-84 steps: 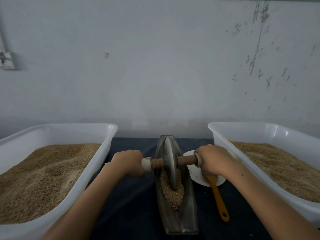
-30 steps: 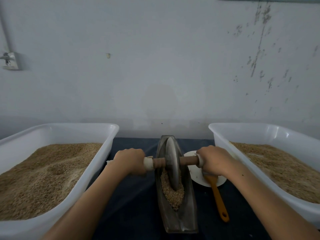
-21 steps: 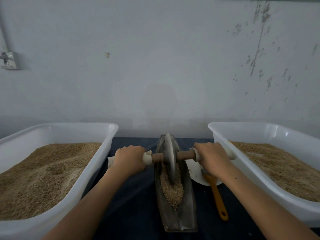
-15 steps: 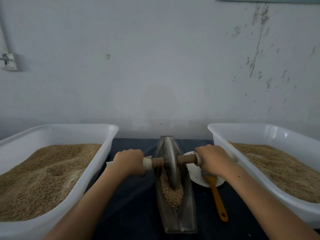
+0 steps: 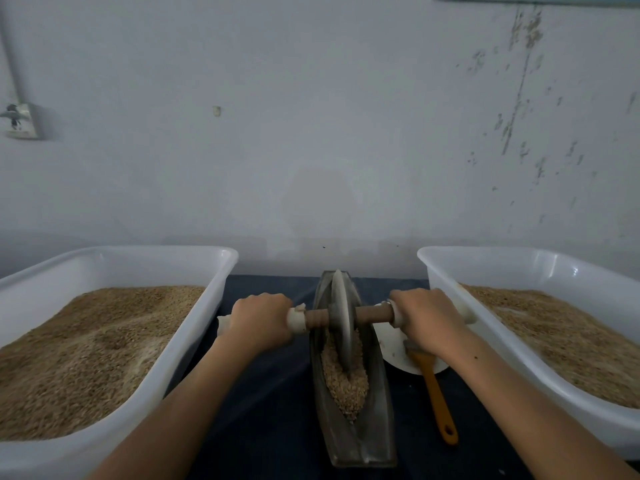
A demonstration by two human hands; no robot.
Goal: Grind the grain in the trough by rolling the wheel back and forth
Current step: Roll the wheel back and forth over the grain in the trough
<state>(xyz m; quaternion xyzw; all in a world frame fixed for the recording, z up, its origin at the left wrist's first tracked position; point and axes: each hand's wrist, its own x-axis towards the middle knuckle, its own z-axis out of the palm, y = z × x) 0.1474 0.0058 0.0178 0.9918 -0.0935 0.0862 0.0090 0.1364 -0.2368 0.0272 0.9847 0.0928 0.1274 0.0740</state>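
Both hands were on the job there. The left hand (image 5: pixel 262 322) was wrapped tight round the white-taped left end of the axle (image 5: pixel 370 313), and the right hand (image 5: pixel 427 318) was curled the same way round the right end, knuckles up. Between them the wheel (image 5: pixel 341 320) stood upright on its edge, down in the trough (image 5: pixel 358 434), sitting toward the far half of it. The grain (image 5: pixel 346 386) lay heaped in the channel, most of it on the near side of the wheel and looking largely whole, so I judged the grinding had a good way to go.

The trough sat on the dark cloth (image 5: pixel 270 393), lengthwise away from the person, between the left tub (image 5: pixel 194 327) and the right tub (image 5: pixel 446 271), each loaded with grain. A white dish (image 5: pixel 393 344) lay just beside the trough on the right, with a brush (image 5: pixel 434 386) resting across it.

To do that stroke well, the call was even pressure from both hands, axle level, so the wheel stayed upright and did not ride up a wall. A long pull right through the near heap, then back, would bite more grain than short rocking. Too hard a shove risked flicking kernels over the rim.
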